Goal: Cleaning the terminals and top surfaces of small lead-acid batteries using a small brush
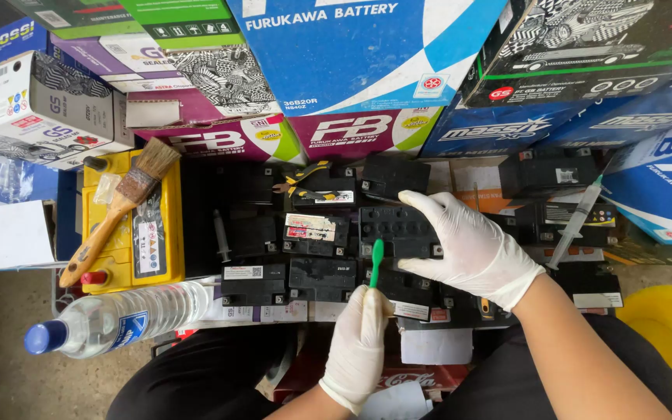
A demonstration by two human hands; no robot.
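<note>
Your right hand (468, 245) is spread flat on the small black battery (398, 231) mid-pile, while your left hand (359, 342), just below it, pinches a green toothbrush (376, 262) pointing straight up at its near edge.

Both hands wear white gloves. Left hand (359, 342) comes up from bottom centre, fingers curled tight in a fist w/ thumb side up, forearm mostly out of frame. Right hand (468, 245) reaches from lower right, palm down, fingers spread and a bit bent, pointing left. Right forearm is bare, approx. diagonal.
</note>
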